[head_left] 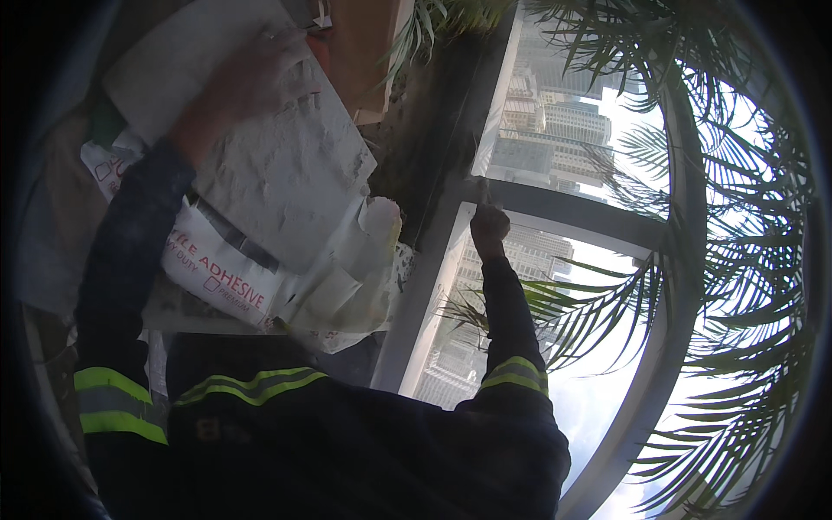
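Note:
My left hand [251,82], smeared by motion, is over a pale grey, dusty sheet [286,165] at the upper left; its fingers are too blurred to read. The sheet has a rough surface and a ragged edge on its right. My right hand [491,225] is closed in a fist against the grey window frame [563,208], near where its bars meet. Something thin and indistinct shows just above that fist, too small to name.
Below the sheet lies a white bag with red print [217,277], with crumpled pale wrapping [347,286] beside it. A brown cardboard piece [360,52] stands at the top. Palm fronds [745,260] spread along the right; tall buildings [555,130] show through the glass.

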A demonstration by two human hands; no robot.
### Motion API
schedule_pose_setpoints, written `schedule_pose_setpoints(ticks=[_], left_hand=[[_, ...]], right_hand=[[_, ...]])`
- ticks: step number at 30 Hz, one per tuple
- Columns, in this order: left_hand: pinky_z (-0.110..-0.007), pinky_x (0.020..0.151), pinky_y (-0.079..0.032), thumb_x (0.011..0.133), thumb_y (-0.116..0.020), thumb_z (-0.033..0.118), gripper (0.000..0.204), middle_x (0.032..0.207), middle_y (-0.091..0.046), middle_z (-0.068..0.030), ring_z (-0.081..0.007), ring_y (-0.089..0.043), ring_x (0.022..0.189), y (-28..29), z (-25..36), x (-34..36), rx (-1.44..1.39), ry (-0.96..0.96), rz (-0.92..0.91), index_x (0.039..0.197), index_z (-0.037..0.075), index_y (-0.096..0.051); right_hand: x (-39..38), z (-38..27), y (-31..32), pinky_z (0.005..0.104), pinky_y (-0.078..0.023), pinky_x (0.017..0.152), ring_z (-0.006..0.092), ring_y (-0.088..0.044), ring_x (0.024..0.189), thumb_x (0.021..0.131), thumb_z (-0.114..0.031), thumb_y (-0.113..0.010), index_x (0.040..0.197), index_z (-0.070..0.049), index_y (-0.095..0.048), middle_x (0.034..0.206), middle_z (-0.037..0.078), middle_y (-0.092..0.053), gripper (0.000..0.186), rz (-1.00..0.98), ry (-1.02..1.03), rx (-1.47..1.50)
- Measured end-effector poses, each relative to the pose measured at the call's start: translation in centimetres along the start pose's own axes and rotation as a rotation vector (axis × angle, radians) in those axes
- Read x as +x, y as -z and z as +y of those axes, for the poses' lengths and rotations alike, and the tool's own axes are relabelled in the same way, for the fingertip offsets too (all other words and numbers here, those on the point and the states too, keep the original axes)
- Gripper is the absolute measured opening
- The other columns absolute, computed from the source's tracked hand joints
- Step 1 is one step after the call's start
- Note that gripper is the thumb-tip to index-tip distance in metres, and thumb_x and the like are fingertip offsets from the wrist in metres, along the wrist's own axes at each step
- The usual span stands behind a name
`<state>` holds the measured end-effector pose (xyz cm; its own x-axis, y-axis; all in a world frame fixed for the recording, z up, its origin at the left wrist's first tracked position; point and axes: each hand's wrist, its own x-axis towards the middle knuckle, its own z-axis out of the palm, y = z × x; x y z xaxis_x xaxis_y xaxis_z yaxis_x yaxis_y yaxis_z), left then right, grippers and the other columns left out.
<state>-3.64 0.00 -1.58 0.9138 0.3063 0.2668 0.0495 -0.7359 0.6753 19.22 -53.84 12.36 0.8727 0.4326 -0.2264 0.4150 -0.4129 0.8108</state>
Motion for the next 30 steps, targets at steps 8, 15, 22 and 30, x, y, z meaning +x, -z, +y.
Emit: schedule_pose_setpoints(ticks=[8, 15, 22, 30], left_hand=[[-0.048, 0.126, -0.024, 0.093, -0.069, 0.046, 0.058, 0.154, -0.050, -0.0159, -0.0381, -0.043, 0.144, 0.5, -0.2, -0.1, -0.016, 0.040, 0.023, 0.133, 0.006, -0.064], [-0.048, 0.126, -0.024, 0.092, -0.069, 0.048, 0.059, 0.154, -0.049, -0.0160, -0.0363, -0.043, 0.145, 0.1, -1.0, 0.1, 0.027, -0.006, 0.037, 0.133, 0.005, -0.064], [-0.047, 0.127, -0.023, 0.093, -0.068, 0.048, 0.059, 0.154, -0.049, -0.0159, -0.0322, -0.043, 0.146, 0.2, -1.1, 0.1, 0.029, 0.010, 0.005, 0.132, 0.005, -0.065], [-0.045, 0.125, -0.028, 0.092, -0.071, 0.041, 0.058, 0.152, -0.052, -0.0154, -0.0321, -0.046, 0.143, -0.6, -1.5, -0.1, 0.095, -0.057, 0.036, 0.136, 0.005, -0.062]], right_hand=[[-1.3, -1.7, 3.5, 0.0449, -0.057, 0.054, 0.0289, -0.073, 0.071, 0.099, -0.019, -0.054, 0.163, -0.033, -0.021, 0.095, 0.018, -0.066, 0.073, -0.066, -0.104, -0.021], [-1.4, -2.5, 5.7, 0.0427, -0.059, 0.056, 0.0309, -0.074, 0.075, 0.092, -0.011, -0.063, 0.163, -0.030, -0.025, 0.096, 0.014, -0.067, 0.083, -0.144, -0.074, 0.000], [-1.3, -5.2, 3.8, 0.0420, -0.060, 0.061, 0.0342, -0.075, 0.083, 0.093, -0.010, -0.060, 0.164, -0.033, -0.019, 0.108, 0.022, -0.067, 0.085, -0.136, -0.106, 0.112], [1.2, -2.3, 3.1, 0.0469, -0.058, 0.062, 0.0352, -0.073, 0.073, 0.085, -0.008, -0.061, 0.161, -0.039, -0.031, 0.091, 0.020, -0.071, 0.088, -0.013, -0.140, 0.121]])
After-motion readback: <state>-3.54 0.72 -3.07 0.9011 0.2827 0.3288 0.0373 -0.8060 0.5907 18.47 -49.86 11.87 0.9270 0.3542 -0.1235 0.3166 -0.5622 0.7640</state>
